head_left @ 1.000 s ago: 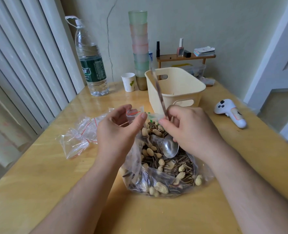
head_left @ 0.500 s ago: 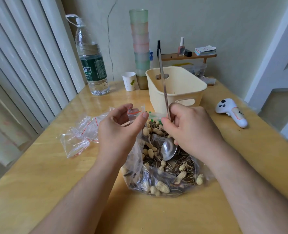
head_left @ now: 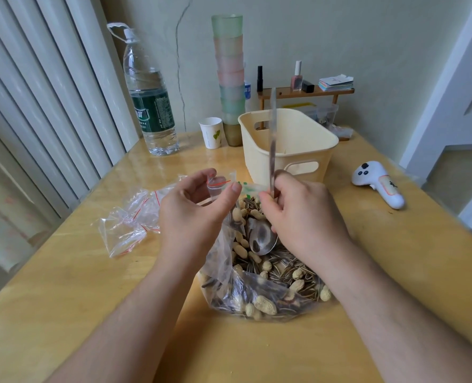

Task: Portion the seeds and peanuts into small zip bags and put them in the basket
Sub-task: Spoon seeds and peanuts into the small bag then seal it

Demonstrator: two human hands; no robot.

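Observation:
A large clear bag point(head_left: 259, 294) of striped sunflower seeds and peanuts lies open on the table in front of me. My left hand point(head_left: 196, 214) pinches a small clear zip bag point(head_left: 219, 185) with a red seal line, held over the big bag's left edge. My right hand point(head_left: 298, 214) grips a metal spoon point(head_left: 263, 239) by its handle. The handle stands nearly upright and the bowl rests on the seeds. Behind the hands stands the cream plastic basket point(head_left: 287, 150); no bag shows in the part of its inside that I can see.
Several spare small zip bags point(head_left: 129, 217) lie left of my left hand. At the back stand a water bottle point(head_left: 149, 103), a paper cup point(head_left: 211, 132), a tall stack of coloured cups point(head_left: 229, 76) and a small wooden shelf point(head_left: 306, 92). A white controller point(head_left: 378, 183) lies at the right.
The spoon handle has swung from leaning left to nearly upright, with its bowl staying in the seeds. My left hand keeps the small bag in about the same place.

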